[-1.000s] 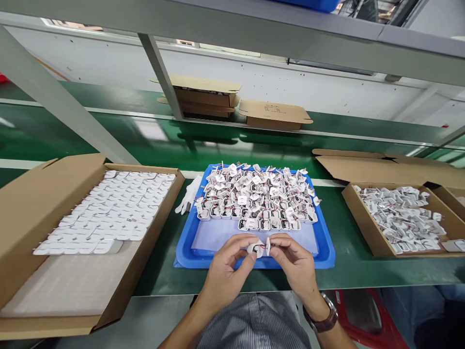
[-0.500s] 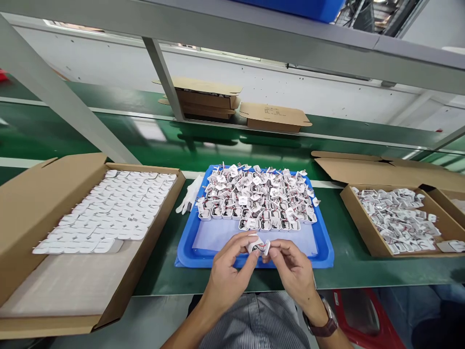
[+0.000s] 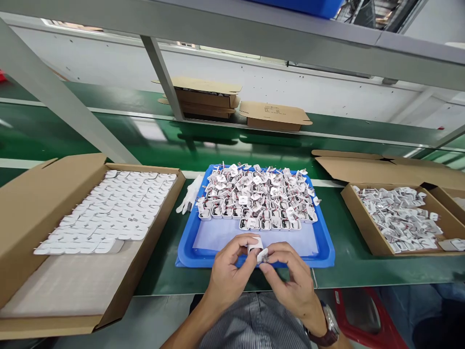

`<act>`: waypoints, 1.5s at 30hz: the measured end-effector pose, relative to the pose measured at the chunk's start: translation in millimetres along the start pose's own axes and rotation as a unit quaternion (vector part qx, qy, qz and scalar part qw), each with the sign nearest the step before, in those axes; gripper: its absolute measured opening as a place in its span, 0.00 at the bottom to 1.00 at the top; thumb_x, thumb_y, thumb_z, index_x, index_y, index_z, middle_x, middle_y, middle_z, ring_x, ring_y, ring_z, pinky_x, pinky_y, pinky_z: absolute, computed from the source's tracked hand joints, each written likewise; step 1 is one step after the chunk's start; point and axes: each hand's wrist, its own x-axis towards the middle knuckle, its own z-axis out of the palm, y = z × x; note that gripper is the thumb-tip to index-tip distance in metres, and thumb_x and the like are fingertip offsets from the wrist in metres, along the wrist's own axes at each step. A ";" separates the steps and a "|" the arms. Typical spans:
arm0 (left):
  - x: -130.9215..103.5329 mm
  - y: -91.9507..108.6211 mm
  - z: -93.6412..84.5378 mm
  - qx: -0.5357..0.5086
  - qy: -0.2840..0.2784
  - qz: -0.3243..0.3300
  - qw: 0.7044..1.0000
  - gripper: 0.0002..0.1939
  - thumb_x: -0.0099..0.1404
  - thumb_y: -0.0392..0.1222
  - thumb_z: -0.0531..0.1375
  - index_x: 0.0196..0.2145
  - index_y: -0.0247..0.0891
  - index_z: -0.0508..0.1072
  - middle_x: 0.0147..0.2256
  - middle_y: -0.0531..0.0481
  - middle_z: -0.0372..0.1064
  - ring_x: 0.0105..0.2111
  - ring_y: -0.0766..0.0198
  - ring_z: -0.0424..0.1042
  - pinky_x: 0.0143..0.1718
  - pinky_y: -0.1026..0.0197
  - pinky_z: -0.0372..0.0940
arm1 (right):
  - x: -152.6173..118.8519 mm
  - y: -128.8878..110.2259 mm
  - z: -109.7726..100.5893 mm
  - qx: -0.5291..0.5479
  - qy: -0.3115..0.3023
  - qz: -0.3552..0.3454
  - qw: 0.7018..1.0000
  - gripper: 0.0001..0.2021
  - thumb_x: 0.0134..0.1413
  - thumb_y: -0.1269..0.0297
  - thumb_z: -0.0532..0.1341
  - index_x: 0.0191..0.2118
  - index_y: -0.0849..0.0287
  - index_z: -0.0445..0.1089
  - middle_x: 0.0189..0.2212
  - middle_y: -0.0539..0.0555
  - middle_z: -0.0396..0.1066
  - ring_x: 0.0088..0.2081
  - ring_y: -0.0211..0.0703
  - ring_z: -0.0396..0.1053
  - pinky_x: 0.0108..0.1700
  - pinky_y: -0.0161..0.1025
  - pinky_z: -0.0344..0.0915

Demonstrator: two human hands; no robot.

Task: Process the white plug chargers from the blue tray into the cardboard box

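Note:
Between thumb and fingers, my left hand (image 3: 232, 264) grips a small white plastic case (image 3: 255, 244), held over the near rim of a blue tray (image 3: 183, 245). Close beside it, my right hand (image 3: 290, 274) pinches a small white cover (image 3: 262, 256). The two pieces are apart but very near each other; any wires between them are hard to see now. Beyond my hands, the tray holds rows of open white cases (image 3: 254, 194) with red and dark wires and loose covers on top. White paper (image 3: 218, 236) lines the tray.
On the left, a cardboard box (image 3: 141, 264) holds rows of closed white cases (image 3: 119, 203). A right-hand cardboard box (image 3: 358, 225) contains a heap of white covers (image 3: 399, 218). A white glove (image 3: 189, 195) lies beside the tray. Grey shelf beams (image 3: 218, 26) cross above the green bench.
My right hand has lowered slightly and tilted the white cover, turning its face toward me. The case in my left hand has been turned, so its wired inside no longer shows.

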 end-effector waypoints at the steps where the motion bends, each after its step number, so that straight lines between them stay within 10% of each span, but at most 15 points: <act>1: 0.6 1.7 -0.3 -0.013 0.002 -0.008 1.000 0.05 0.68 0.37 0.64 0.42 0.40 0.79 0.46 0.45 0.80 0.44 0.60 0.80 0.45 0.64 0.75 | -0.3 -0.4 0.0 0.002 -0.007 -0.016 1.000 0.16 0.61 0.79 0.66 0.50 0.55 0.70 0.45 0.56 0.74 0.47 0.45 0.74 0.49 0.43 0.73; 7: 5.7 11.6 -7.7 -0.079 -0.033 -0.057 0.995 0.03 0.65 0.37 0.67 0.37 0.39 0.81 0.42 0.45 0.83 0.41 0.59 0.82 0.44 0.63 0.76 | 2.3 6.3 -10.1 -0.052 -0.082 -0.149 0.984 0.32 0.59 0.89 0.62 0.65 0.59 0.65 0.48 0.62 0.72 0.49 0.49 0.70 0.47 0.49 0.75; 16: 9.9 15.9 -23.3 -0.145 -0.156 -0.102 0.972 0.15 0.69 0.42 0.68 0.53 0.42 0.82 0.48 0.44 0.82 0.49 0.56 0.79 0.52 0.58 0.74 | 1.0 11.6 -18.5 -0.035 -0.027 -0.061 0.997 0.25 0.62 0.82 0.65 0.60 0.52 0.73 0.48 0.58 0.71 0.49 0.47 0.72 0.47 0.44 0.75; 45: 6.0 -2.0 -14.0 -0.115 -0.083 -0.026 0.990 0.10 0.66 0.41 0.70 0.45 0.42 0.86 0.46 0.39 0.80 0.47 0.51 0.81 0.49 0.53 0.78 | 8.9 3.3 -16.2 -0.024 -0.088 0.001 0.996 0.20 0.65 0.74 0.65 0.58 0.46 0.75 0.45 0.56 0.74 0.47 0.47 0.75 0.48 0.46 0.77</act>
